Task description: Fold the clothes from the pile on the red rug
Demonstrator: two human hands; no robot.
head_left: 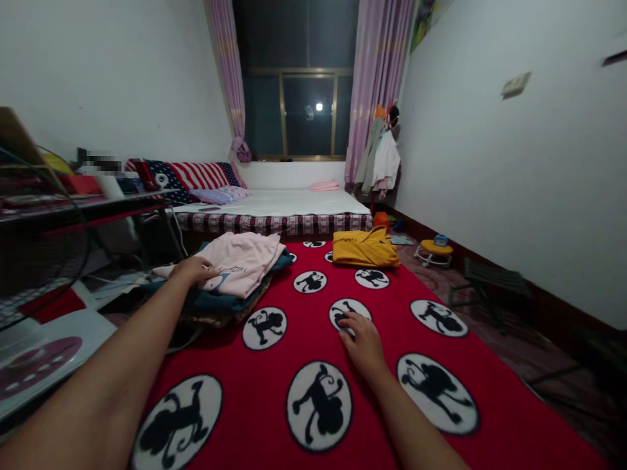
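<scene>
Left forearm cut off by the lower left edge; elbow out of view. Right forearm cut off by the bottom edge. Left hand lies on the pink garment; its palm and what the fingertips do underneath are hidden. Clothes pile under the pink garment: only the edges of the lower layers show, so the count of items cannot be told. Lettering on the pink garment is too small to read. Left of the pile, a patch on the shelf is pixelated. Fan guard further left is cut by the edge.
</scene>
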